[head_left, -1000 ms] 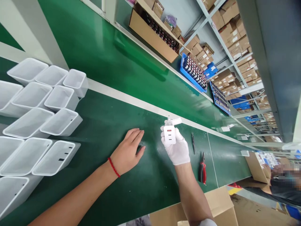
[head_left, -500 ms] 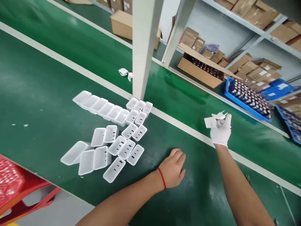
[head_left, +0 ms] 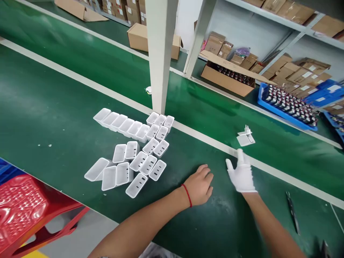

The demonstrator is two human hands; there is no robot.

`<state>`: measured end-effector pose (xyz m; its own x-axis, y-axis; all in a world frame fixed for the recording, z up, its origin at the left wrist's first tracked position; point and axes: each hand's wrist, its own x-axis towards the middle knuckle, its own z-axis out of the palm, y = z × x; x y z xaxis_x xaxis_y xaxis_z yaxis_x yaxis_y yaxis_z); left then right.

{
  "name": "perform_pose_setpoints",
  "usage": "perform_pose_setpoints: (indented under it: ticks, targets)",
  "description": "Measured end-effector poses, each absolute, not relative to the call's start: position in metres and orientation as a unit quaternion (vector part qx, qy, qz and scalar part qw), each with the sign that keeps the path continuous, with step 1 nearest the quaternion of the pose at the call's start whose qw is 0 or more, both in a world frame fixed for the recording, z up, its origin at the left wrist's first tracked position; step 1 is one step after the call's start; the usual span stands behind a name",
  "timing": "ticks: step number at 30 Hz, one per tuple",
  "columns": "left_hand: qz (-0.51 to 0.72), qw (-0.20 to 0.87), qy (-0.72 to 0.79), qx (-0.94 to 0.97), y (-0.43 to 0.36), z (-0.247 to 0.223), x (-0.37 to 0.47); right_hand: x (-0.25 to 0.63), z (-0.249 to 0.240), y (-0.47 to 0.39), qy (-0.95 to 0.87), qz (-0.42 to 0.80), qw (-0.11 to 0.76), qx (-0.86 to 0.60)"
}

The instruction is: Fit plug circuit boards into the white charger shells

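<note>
My left hand (head_left: 199, 184), bare with a red string at the wrist, rests on the green bench (head_left: 188, 229). Its fingers bend loosely, slightly apart, and hold nothing. My right hand (head_left: 242, 173) wears a white glove; thumb and fingers are spread, with nothing between them. Just beyond it, on the green belt (head_left: 204, 118), lies a white plastic part with plug-like prongs (head_left: 245, 137), apart from the glove. To the left of my hands stand several open white plastic cases (head_left: 136, 185), some with dark slots in the bottom.
A pale post (head_left: 161, 53) rises behind the cases. Tweezers (head_left: 292, 213) lie at the right. Across the belt are a blue tray of small parts (head_left: 288, 107) and a long carton (head_left: 227, 79). A red stool (head_left: 24, 211) stands at the lower left.
My right hand has let go of the white pronged part, which now lies on the belt, and has drawn back toward me. The left hand stays resting. The view has shifted slightly.
</note>
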<state>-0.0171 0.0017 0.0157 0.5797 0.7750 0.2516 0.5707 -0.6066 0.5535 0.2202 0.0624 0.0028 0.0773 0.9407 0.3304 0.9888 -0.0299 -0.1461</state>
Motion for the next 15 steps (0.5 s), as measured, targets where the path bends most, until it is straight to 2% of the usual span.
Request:
perform_pose_setpoints:
  ticks: [3, 6, 9, 12, 15]
  targets:
    - [0.216, 0.210, 0.391, 0.870, -0.003, 0.033, -0.022, 0.214, -0.005, 0.043, -0.695, -0.042, 0.136, -0.704]
    - [0.182, 0.177, 0.420, 0.871, -0.011, 0.063, -0.046, 0.217, -0.006, 0.042, -0.698, -0.043, 0.148, -0.699]
    - [0.168, 0.048, 0.504, 0.846, -0.022, 0.088, -0.087, 0.219, -0.005, 0.045, -0.707, -0.048, 0.176, -0.684]
    - [0.106, -0.094, 0.580, 0.802, -0.029, 0.091, -0.125, 0.217, -0.004, 0.047, -0.719, -0.037, 0.204, -0.663]
    - [0.083, -0.140, 0.560, 0.812, -0.031, 0.078, -0.143, 0.215, -0.004, 0.048, -0.722, -0.015, 0.210, -0.659]
